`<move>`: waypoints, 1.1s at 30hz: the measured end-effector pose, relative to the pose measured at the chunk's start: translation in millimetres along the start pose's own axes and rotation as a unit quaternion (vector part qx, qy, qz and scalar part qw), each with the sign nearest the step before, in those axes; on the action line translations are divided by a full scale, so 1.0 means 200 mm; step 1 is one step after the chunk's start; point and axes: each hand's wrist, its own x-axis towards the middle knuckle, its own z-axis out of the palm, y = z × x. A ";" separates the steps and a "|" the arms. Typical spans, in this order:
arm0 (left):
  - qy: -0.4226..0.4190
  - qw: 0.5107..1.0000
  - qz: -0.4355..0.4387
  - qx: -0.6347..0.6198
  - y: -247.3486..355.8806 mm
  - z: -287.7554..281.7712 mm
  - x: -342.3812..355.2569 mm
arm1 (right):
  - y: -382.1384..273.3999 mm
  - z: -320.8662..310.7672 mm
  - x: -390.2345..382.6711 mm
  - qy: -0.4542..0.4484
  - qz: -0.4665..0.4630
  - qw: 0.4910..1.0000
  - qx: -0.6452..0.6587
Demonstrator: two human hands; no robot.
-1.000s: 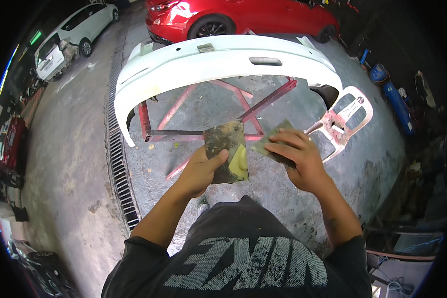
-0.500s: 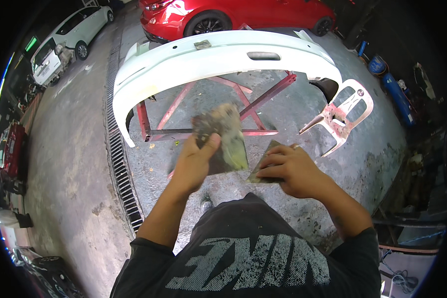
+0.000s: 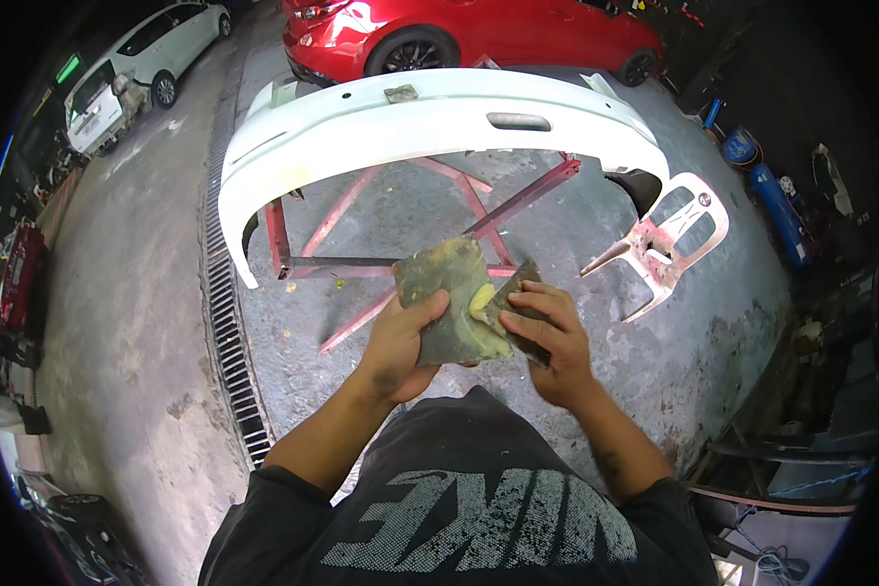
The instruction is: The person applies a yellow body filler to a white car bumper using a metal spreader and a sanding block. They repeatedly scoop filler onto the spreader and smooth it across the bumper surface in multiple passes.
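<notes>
My left hand (image 3: 398, 350) grips a worn, putty-smeared mixing board (image 3: 438, 266), thumb on top and fingers beneath. A lump of yellow body filler (image 3: 481, 300) sits toward the board's right side, with a paler smear running below it. Closed around a dark, flat spreader (image 3: 520, 283), my right hand (image 3: 557, 337) holds its edge against the filler and board. Beyond my hands, a white car bumper (image 3: 361, 132) rests over a red metal stand (image 3: 347, 264). A small greyish flat piece (image 3: 400, 94) lies on top of the bumper.
A stained plastic chair (image 3: 669, 239) stands at the bumper's right end. Behind the bumper is a red car (image 3: 518, 44); a white car (image 3: 146, 59) is far left. A floor drain grate (image 3: 227, 352) runs along my left. Blue cylinders (image 3: 776, 205) stand far right.
My right hand has brought the spreader left onto the board, where it meets the filler. The board has shifted slightly right and down, and its blur has gone.
</notes>
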 end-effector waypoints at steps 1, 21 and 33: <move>0.006 1.000 -0.003 0.001 0.00 -0.03 -0.01 | 0.05 -0.06 0.00 -0.036 -0.005 0.998 -0.044; 0.109 0.972 0.091 0.188 0.19 0.01 -0.04 | -0.14 -0.33 0.25 -0.256 -0.117 0.953 -0.112; -0.010 0.999 0.024 -0.021 0.01 0.01 -0.02 | -0.11 0.11 0.00 0.043 -0.011 0.993 0.110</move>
